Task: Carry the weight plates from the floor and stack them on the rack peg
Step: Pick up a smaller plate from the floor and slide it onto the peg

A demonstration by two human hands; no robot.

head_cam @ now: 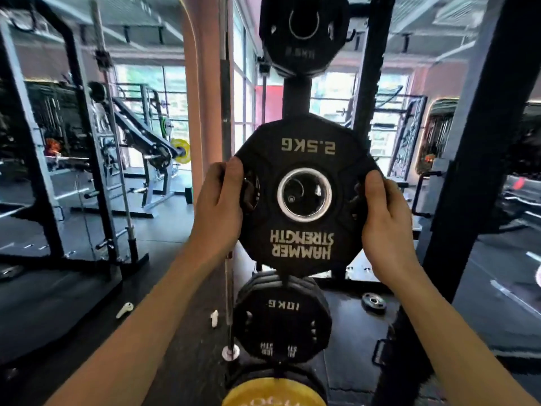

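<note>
Both hands, left hand (218,200) and right hand (386,218), grip the upside-down weight plate (304,250) by its edges, before the rack post (295,95).

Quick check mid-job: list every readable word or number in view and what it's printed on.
"2.5KG", upside down: held plate, gripped by left hand and right hand.
"HAMMER STRENGTH", upside down: same plate.
"10KG", upside down: lower racked plate; its small print is unreadable.
Top plate: blurred.
Yellow plate: unreadable.

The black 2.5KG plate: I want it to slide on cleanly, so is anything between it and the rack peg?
Nothing visible: the black 2.5KG plate, held by left hand and right hand, shows the peg end through its centre hole.
</note>
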